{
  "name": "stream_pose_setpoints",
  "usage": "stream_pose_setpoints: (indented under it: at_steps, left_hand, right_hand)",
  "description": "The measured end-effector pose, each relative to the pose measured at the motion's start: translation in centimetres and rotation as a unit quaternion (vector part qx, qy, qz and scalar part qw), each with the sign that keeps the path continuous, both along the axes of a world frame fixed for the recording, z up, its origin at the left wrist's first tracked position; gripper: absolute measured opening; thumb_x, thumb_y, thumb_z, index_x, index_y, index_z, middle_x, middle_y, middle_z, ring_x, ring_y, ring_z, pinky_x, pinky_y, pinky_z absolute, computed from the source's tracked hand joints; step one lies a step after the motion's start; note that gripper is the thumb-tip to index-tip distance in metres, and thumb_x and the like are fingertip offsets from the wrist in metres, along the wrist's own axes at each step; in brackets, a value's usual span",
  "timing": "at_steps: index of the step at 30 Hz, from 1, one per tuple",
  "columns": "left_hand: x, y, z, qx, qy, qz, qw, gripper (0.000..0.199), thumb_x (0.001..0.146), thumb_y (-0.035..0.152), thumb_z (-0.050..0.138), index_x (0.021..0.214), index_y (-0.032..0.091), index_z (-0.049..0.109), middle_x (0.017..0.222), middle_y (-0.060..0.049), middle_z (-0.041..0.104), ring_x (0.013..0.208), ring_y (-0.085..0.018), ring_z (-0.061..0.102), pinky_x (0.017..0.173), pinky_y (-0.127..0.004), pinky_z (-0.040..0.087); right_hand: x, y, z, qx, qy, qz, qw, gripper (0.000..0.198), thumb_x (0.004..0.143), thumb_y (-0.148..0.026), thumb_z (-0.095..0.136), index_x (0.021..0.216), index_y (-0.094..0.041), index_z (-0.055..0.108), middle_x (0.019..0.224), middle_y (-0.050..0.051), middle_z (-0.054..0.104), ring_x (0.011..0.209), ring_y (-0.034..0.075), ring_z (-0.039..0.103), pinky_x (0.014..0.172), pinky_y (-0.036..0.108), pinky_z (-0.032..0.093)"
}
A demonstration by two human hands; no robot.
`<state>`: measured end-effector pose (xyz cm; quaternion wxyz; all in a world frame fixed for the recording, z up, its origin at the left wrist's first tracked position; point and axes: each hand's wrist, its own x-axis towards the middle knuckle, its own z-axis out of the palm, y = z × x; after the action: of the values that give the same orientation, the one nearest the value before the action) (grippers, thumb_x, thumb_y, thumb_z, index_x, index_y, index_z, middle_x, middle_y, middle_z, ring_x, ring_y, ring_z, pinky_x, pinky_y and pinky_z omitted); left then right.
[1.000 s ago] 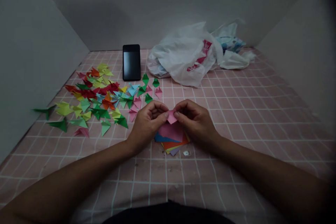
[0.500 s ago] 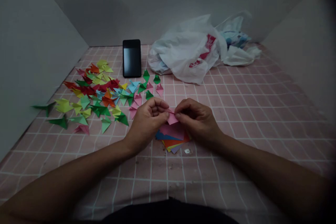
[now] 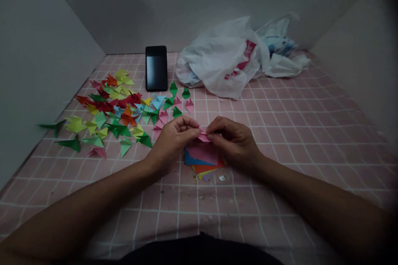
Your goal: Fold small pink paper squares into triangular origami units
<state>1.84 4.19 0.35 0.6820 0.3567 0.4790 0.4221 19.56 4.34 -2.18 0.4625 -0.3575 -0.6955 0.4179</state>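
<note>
"Paper position?"

"Pink paper (image 3: 204,136), small, held up between both hands, above the far part of a loose stack of sheets (image 3: 203,155). It shows as a narrow strip; number of folds not readable."

"State of the left hand (image 3: 174,140)?"

"Grasping. Thumb and forefinger pinch the left end of the pink paper; remaining fingers curled in."

"And the right hand (image 3: 238,140)?"

"Also grasping. Thumb and forefinger pinch the right end, thumb nearer the body. Tips of both hands close together, the paper bridging them."

"Describe the stack."

"Pink sheet uppermost, blue sheet (image 3: 190,158) showing at left, then orange, yellow and purple edges fanned toward the body. A small whitish fleck (image 3: 223,178) lies just right of the near corners."

"Surface?"

"Pink tablecloth (image 3: 298,132) with a white grid."

"Left side of the field?"

"Many origami pieces (image 3: 127,116), spread and partly overlapping: red, orange, yellow, pale and dark green, light blue, pink. The nearest pink ones sit just beyond the left hand, partly hidden by it."

"Far edge?"

"Black smartphone (image 3: 156,70), screen dark, behind the origami. Right of it, a crumpled white plastic bag (image 3: 217,64) with red print. Blue-and-white packet (image 3: 280,44) at the bag's right end."
</note>
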Motion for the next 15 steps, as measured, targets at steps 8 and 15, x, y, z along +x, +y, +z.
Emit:
stream_pose_setpoints:
  at_steps: [8, 15]
  left_hand:
    - [-0.05, 0.00, -0.16, 0.051, 0.033, 0.017, 0.998, 0.024, 0.067, 0.021, 0.080, 0.080, 0.016, 0.060, 0.070, 0.003, 0.063, 0.062, -0.008, 0.060, 0.060, -0.020, 0.048]
    - [0.03, -0.25, 0.03, 0.132, 0.094, 0.021, 0.987, 0.019, 0.070, 0.021, 0.077, 0.079, 0.017, 0.060, 0.072, 0.003, 0.061, 0.065, -0.009, 0.057, 0.061, -0.021, 0.048]
  right_hand:
    - [-0.29, 0.20, 0.15, -0.144, 0.085, -0.008, 0.986, 0.007, 0.081, -0.019, 0.069, 0.085, -0.020, 0.064, 0.079, -0.001, 0.061, 0.071, 0.013, 0.056, 0.064, 0.026, 0.043]
    - [-0.09, 0.35, 0.31, -0.206, 0.094, 0.009, 0.974, 0.018, 0.088, -0.034, 0.063, 0.080, -0.018, 0.065, 0.076, 0.000, 0.060, 0.069, 0.013, 0.053, 0.066, 0.027, 0.042]
